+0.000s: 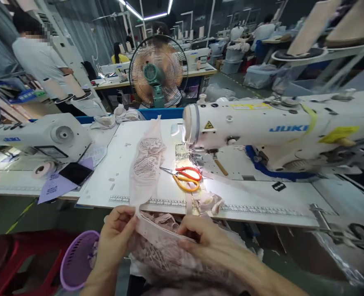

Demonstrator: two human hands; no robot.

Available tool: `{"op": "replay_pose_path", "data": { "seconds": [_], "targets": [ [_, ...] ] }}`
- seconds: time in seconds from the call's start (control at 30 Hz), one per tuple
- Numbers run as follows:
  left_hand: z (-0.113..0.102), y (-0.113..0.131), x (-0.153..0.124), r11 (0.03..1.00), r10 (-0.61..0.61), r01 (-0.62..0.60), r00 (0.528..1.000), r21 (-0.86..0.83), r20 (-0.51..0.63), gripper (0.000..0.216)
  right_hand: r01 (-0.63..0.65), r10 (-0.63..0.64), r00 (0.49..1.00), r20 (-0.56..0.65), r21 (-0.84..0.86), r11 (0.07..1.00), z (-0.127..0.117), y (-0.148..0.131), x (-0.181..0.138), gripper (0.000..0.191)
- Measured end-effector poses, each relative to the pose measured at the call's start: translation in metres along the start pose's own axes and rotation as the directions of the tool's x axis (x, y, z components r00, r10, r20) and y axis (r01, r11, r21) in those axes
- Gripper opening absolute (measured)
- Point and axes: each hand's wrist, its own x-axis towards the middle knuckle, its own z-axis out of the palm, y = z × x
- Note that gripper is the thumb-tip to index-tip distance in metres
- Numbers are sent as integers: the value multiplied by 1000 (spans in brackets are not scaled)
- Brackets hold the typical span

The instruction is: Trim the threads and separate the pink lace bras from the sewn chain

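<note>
A pale pink lace bra (149,160) runs from the white sewing table (107,164) down over its front edge into my lap. My left hand (120,230) pinches its narrow strap part at the edge. Thumb and fingers of my right hand (200,236) are closed on the bra's upper edge, farther right. Scissors (186,176) with red and orange handles lie on the table, blades pointing left against the lace. Just right of them sits a crumpled bundle of pink fabric strips (209,202). More lace fabric lies beneath my hands, partly hidden.
A white sewing machine (246,127) with its lamp lit stands at right, another machine (46,135) at left. A fan (158,72) stands behind the table. A purple basket (78,259) and red stool (24,255) are low left. A co-worker (41,57) stands back left.
</note>
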Motion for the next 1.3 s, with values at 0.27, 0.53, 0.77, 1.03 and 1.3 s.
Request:
{"op": "replay_pose_path", "data": {
  "seconds": [0.27, 0.53, 0.77, 1.03, 1.3],
  "targets": [
    [16, -18, -15, 965, -197, 222, 965, -141, 172, 32, -155, 145, 984, 105, 91, 984, 1, 33, -18, 31],
    [18, -26, -3, 909, -326, 365, 924, -203, 202, 37, -142, 136, 990, 40, 290, 946, 3, 49, -30, 49],
    [15, 68, 43, 933, 281, -329, 920, 145, 274, 40, -226, 171, 974, 148, 652, 724, -12, -25, 22, 53],
    [8, 22, 112, 821, 229, -383, 900, 423, 371, 38, -23, -15, 969, -247, -150, 988, 10, 21, 66, 26],
    [-3, -3, 125, 906, -41, -147, 903, 397, 427, 50, -84, 25, 970, -242, -234, 969, 23, 46, 67, 9]
  ]
}}
